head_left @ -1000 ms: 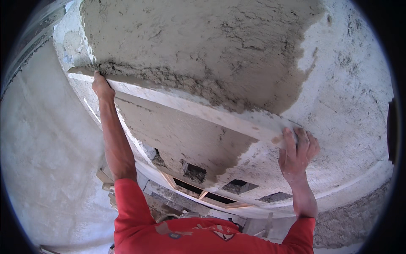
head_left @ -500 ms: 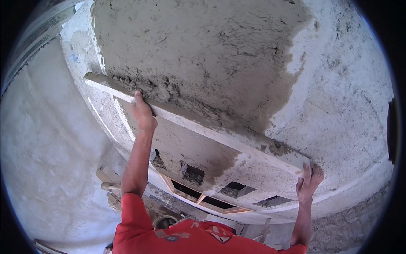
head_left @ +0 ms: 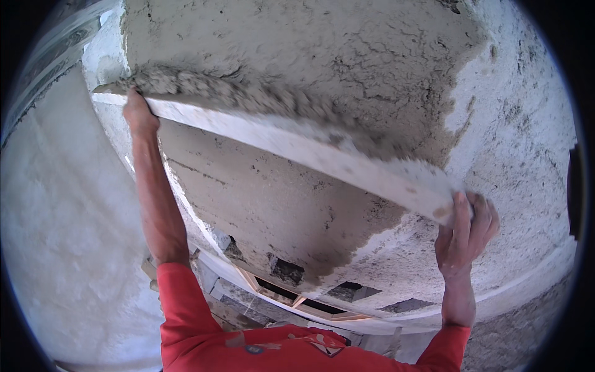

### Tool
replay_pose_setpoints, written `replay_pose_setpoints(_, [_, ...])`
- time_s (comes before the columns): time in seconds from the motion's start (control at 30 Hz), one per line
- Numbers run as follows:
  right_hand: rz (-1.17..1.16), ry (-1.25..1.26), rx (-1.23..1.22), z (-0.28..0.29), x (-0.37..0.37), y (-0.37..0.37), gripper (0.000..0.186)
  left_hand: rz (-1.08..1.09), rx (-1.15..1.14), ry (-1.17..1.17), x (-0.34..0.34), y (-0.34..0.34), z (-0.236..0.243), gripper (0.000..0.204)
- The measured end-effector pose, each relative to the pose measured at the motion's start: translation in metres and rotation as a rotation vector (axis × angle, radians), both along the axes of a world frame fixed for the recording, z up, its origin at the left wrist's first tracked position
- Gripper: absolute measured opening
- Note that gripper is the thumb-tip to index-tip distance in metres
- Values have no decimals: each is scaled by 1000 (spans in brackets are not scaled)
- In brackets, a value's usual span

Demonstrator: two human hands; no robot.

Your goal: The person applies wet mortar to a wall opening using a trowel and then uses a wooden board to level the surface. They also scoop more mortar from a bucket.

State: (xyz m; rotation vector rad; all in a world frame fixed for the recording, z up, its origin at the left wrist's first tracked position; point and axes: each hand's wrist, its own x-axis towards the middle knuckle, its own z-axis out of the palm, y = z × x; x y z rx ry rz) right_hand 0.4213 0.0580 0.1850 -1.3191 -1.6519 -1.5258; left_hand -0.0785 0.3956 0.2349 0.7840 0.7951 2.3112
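A long straightedge board (head_left: 291, 146) lies slantwise across the wall, its left end higher than its right. My left hand (head_left: 140, 113) grips it close to the left end, thumb over the upper edge. At the right end my right hand (head_left: 466, 232) has its fingers wrapped over the board. Wet grey mortar (head_left: 217, 87) is heaped in a rough ridge along the board's upper edge, blurred by motion. Smoother mortar (head_left: 273, 192) covers the wall below the board, while rougher mortar (head_left: 297, 37) spreads above it.
Pale bare wall (head_left: 517, 124) lies right of the mortar. Low down are several dark square holes, one hole (head_left: 287, 270) at centre, and a wooden frame (head_left: 297, 302) beneath. A pale adjoining surface (head_left: 68, 217) fills the left side. Timber pieces (head_left: 150, 269) lie near my left elbow.
Both hands have moved the board up the wall, the left hand also leftward. The mortar ridge on its upper edge has grown thicker, and more smoothed mortar shows below.
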Motion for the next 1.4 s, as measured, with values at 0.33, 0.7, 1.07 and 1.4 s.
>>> replay_pose_setpoints(0.33, [2, 17, -37, 80, -55, 26, 66, -69, -114, 35, -50, 17, 68, 40])
replay_pose_setpoints(0.7, [1, 81, -172, 20, -22, -7, 54, -11, -318, 99, -25, 2, 14, 53])
replay_pose_setpoints(1.07, [-106, 119, -272, -38, 19, -37, 45, 40, -406, 162, 40, -57, -3, 55])
replay_pose_setpoints(1.4, [-22, 103, -177, -31, 13, -24, 44, 193, -419, 233, 15, -13, -9, 59])
